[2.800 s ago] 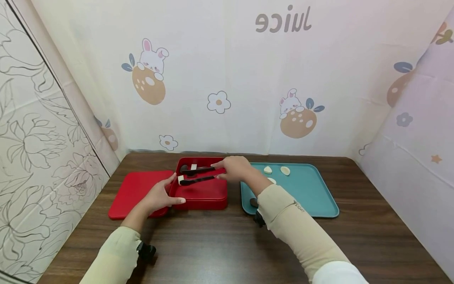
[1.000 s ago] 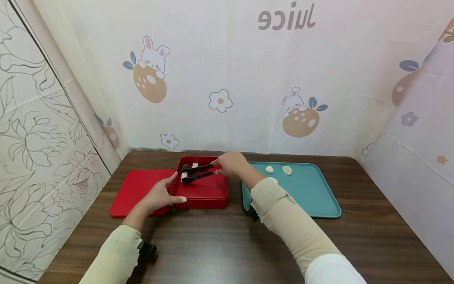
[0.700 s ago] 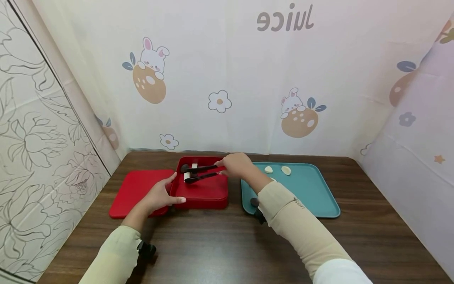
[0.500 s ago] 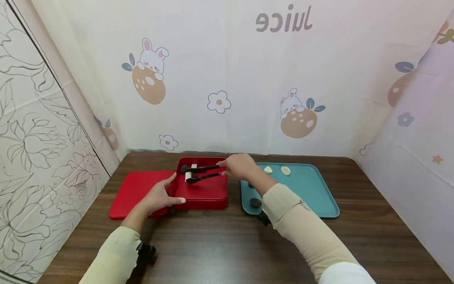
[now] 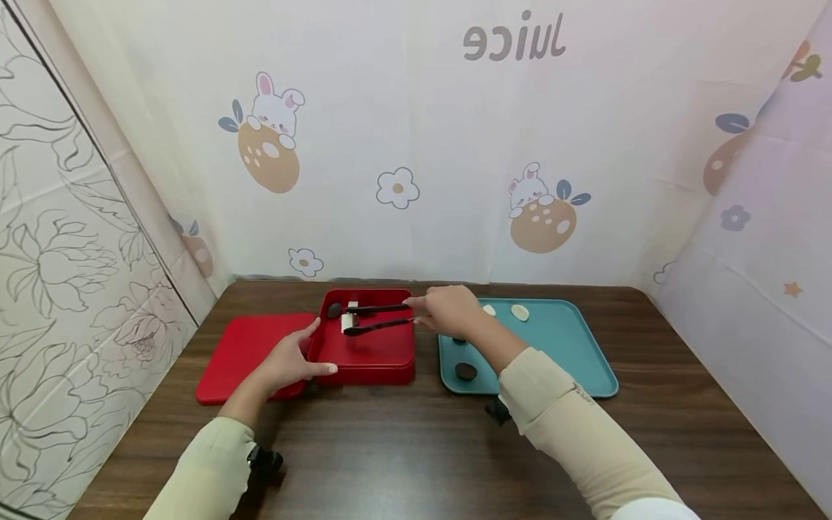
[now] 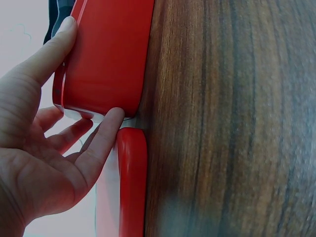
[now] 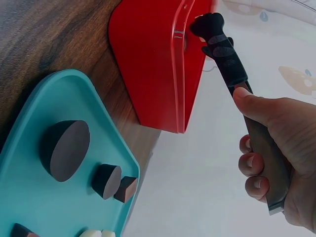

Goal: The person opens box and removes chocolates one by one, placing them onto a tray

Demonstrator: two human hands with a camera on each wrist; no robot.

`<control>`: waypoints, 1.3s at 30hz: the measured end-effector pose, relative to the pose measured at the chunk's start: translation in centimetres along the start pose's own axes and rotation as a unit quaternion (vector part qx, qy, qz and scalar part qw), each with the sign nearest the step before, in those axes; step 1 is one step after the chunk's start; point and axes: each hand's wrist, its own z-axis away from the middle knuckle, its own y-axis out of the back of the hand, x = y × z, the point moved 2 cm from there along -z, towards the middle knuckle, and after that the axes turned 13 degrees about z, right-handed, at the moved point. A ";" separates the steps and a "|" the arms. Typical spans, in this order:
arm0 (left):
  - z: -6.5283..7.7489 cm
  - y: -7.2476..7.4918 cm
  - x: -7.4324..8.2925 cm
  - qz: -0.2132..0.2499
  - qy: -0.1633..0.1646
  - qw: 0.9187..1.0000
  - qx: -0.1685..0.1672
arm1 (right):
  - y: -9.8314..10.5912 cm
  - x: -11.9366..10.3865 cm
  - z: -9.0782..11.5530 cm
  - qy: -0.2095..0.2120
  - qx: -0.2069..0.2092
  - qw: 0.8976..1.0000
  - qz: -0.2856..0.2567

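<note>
My right hand grips a pair of black tongs whose tips reach into the open red box. In the right wrist view the tongs run up from the palm to dark tips over the box rim. A white piece is at the tips, seemingly between them; a dark round piece and another white bit lie near. My left hand rests at the box's front left corner. Its thumb lies along the front and its fingers touch the left side, largely straight in the left wrist view.
A flat red lid lies left of the box. To the right stands a teal tray with white pieces and dark pieces. Everything is on a dark wooden table before a patterned cloth.
Over the last second the tongs and right hand have shifted right, and the white piece at the tips has moved with them. The dark round piece now shows left of the tips. The left hand stays put.
</note>
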 end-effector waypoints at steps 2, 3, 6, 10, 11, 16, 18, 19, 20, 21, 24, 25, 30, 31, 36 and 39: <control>0.0 0.0 0.0 0.006 0.002 1.000 0.000 | 0.1 0.0 0.4 -0.001 0.004 1.000 0.001; 0.0 0.1 -0.1 0.008 0.002 1.000 -0.001 | 0.1 0.0 0.6 -0.002 0.006 1.000 0.000; 0.0 0.1 -0.2 0.012 0.003 1.000 -0.002 | 0.2 0.0 1.1 -0.004 0.014 1.000 -0.005; 0.0 0.1 -0.4 0.007 -0.001 1.000 -0.003 | 0.2 0.1 1.9 -0.009 0.033 0.999 -0.013; 0.0 0.1 -0.4 0.007 -0.002 1.000 -0.003 | 0.2 0.2 2.1 -0.011 0.040 0.999 -0.013; -0.1 0.1 -0.5 0.007 -0.004 1.000 -0.002 | 0.1 0.6 3.1 -0.019 0.079 0.997 -0.015; -0.2 0.1 -0.5 0.007 -0.005 1.000 -0.002 | 0.1 0.7 3.6 -0.021 0.091 0.996 -0.013; -0.2 0.1 -0.4 0.007 -0.005 1.000 -0.002 | 0.1 0.8 3.8 -0.022 0.098 0.995 -0.016; -0.2 0.1 -0.4 0.006 -0.006 1.000 -0.001 | 0.1 0.9 4.1 -0.023 0.103 0.994 -0.018; -0.2 0.1 -0.3 0.005 -0.006 1.000 -0.001 | 0.0 0.9 4.4 -0.023 0.108 0.994 -0.020; -0.2 0.1 -0.2 0.001 -0.009 1.000 -0.001 | -0.1 1.2 5.2 -0.029 0.113 0.993 -0.032; -0.1 0.0 -0.1 0.001 -0.009 1.000 -0.001 | -0.1 1.2 5.5 -0.034 0.110 0.993 -0.037; -0.1 0.0 -0.1 0.000 -0.007 1.000 0.000 | -0.3 1.5 6.9 -0.057 0.086 0.993 -0.057; -0.1 0.0 -0.2 0.001 -0.007 1.000 -0.001 | -0.4 1.5 7.2 -0.060 0.084 0.993 -0.060; -0.2 0.0 -0.3 0.005 -0.003 1.000 -0.001 | -0.6 1.8 8.5 -0.074 0.086 0.991 -0.067; -0.3 0.0 -0.4 0.009 -0.002 1.000 -0.001 | -0.9 2.0 9.3 -0.089 0.083 0.990 -0.075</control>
